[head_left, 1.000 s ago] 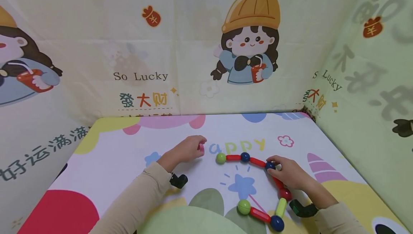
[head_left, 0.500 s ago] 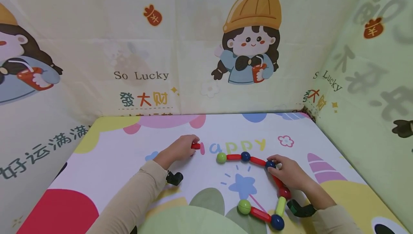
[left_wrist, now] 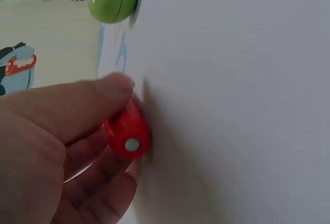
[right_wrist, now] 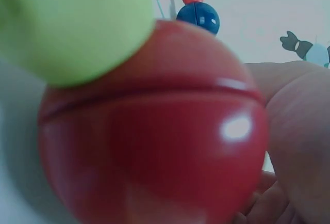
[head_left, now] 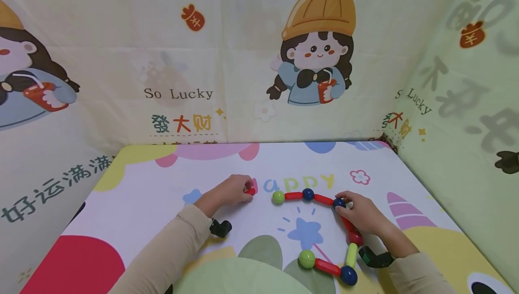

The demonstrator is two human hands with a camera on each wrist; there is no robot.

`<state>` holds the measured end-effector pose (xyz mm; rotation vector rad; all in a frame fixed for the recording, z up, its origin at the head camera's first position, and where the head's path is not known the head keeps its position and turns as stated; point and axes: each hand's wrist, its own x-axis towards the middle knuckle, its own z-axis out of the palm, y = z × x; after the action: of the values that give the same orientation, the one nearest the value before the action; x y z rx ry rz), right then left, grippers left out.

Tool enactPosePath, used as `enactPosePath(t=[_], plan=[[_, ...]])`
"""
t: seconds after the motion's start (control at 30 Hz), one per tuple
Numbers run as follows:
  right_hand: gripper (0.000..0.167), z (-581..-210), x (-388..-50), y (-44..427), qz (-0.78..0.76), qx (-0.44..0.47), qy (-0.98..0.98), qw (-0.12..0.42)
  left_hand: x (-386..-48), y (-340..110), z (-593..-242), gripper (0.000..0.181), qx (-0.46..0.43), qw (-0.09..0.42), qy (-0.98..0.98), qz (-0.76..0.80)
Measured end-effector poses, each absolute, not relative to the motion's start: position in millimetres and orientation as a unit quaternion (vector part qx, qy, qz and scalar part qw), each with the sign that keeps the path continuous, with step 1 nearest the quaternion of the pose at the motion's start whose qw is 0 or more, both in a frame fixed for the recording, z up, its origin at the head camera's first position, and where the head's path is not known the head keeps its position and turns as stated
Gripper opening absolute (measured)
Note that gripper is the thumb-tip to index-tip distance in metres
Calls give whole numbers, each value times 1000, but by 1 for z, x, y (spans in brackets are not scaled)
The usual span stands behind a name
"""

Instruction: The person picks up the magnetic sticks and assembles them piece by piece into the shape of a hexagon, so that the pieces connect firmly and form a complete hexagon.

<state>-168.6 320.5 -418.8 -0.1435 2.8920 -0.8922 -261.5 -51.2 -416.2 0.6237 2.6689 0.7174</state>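
Observation:
My left hand [head_left: 229, 191] pinches a red magnetic rod [left_wrist: 128, 133] between thumb and fingers, its round metal end facing the left wrist camera. Just right of it lies the green ball [head_left: 278, 197] at one end of a bent chain of magnetic rods and balls, apart from the held rod. The thumb and fingers of my right hand [head_left: 361, 212] grip a dark blue ball [head_left: 339, 203] at the chain's upper bend. Below that hand, a red ball [right_wrist: 154, 131] joins a lime rod [right_wrist: 77, 22], both large in the right wrist view.
The chain runs on to another dark blue ball [head_left: 348, 275], a red rod [head_left: 327, 267] and a second green ball [head_left: 307, 259] near the front. A printed white table cover [head_left: 162, 213] lies beneath, with cloth walls [head_left: 243, 60] at the back and sides.
The red rod came into sight in my left hand, which drew slightly left, then lowered and turned the rod. My right hand and the gripped part of the chain shifted up slightly.

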Motion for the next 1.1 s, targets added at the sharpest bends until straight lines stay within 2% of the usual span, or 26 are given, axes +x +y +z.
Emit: enactPosePath(t=[0.27, 0.6, 1.1], plan=[[41, -420, -169, 320, -294, -41, 954, 52, -246, -48, -416, 31, 226, 176, 920, 269], [42, -419, -169, 320, -294, -43, 953, 51, -230, -34, -418, 22, 212, 153, 916, 305], [43, -418, -167, 317, -293, -40, 954, 50, -217, -8, -415, 22, 178, 136, 910, 348]])
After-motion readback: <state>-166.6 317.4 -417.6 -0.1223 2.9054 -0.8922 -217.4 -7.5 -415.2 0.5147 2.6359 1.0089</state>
